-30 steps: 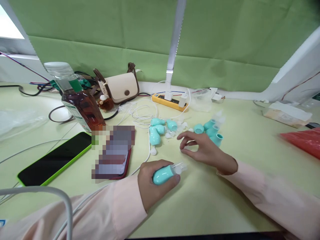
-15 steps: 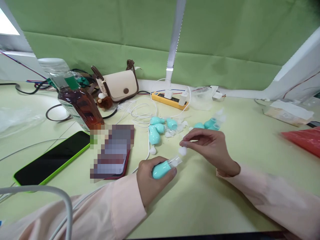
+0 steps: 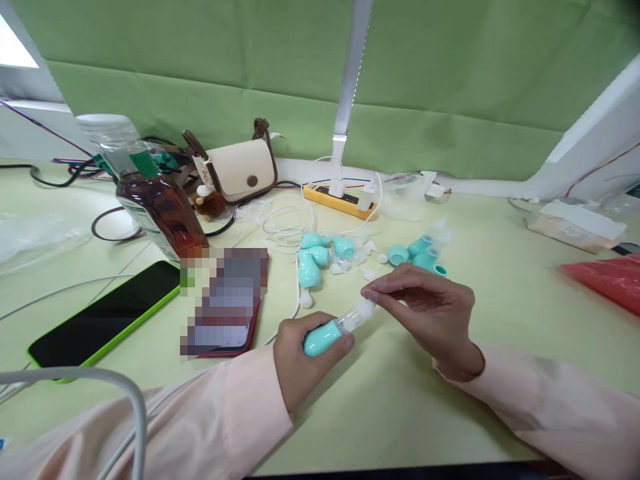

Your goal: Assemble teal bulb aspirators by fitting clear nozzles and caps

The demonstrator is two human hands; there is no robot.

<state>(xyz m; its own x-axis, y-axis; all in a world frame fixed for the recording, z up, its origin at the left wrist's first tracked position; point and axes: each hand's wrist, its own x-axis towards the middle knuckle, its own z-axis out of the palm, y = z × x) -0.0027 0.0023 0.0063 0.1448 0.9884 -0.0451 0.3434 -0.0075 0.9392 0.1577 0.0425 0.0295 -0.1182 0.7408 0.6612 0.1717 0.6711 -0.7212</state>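
My left hand point(image 3: 300, 363) is wrapped round a turquoise bulb nasal aspirator point(image 3: 320, 339), whose clear tube point(image 3: 350, 321) points up and right. Finger and thumb of my right hand point(image 3: 430, 310) pinch a small white tip point(image 3: 367, 308), which touches the tube's open end. Whether the tip is fully seated cannot be seen. Several loose turquoise bulbs point(image 3: 309, 269) lie beyond my left hand, with small white and clear pieces point(image 3: 343, 265) beside them. More turquoise bulbs point(image 3: 420, 248), some with clear tubes attached, lie just behind my right hand.
Left of my hands lie a green-cased phone point(image 3: 110, 313) and a second phone point(image 3: 227, 307), near a bottle of brown liquid point(image 3: 160, 207). A handbag point(image 3: 240, 170), a yellow power strip point(image 3: 340, 201) and white cables stand farther back. On the right are a tissue pack point(image 3: 575, 225) and a red bag point(image 3: 607, 280).
My right hand has moved slightly right and down, bringing the white tip onto the end of the clear tube. My left hand has stayed in place with the aspirator.
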